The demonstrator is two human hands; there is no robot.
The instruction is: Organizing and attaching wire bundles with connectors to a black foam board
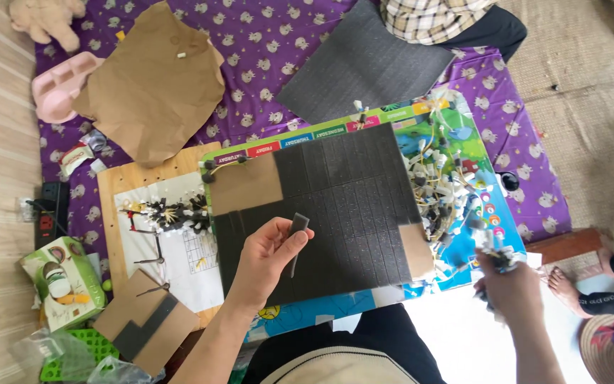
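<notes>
My left hand (264,257) pinches a small dark foam strip (298,226) just above a large sheet of dark foam pads (335,199) whose brown backing shows at two corners. My right hand (507,284) is closed around a bundle of white connectors with yellow wires (495,249), off the sheet's right edge. More of those wired connectors (438,181) lie in a pile on a colourful board (463,135) under the sheet.
A wooden board (119,192) with a wire harness (168,212) lies to the left. Brown paper (154,78), a grey foam sheet (364,60), a pink tray (62,84) and a power strip (50,213) surround it. Another person's foot (570,284) is at the right.
</notes>
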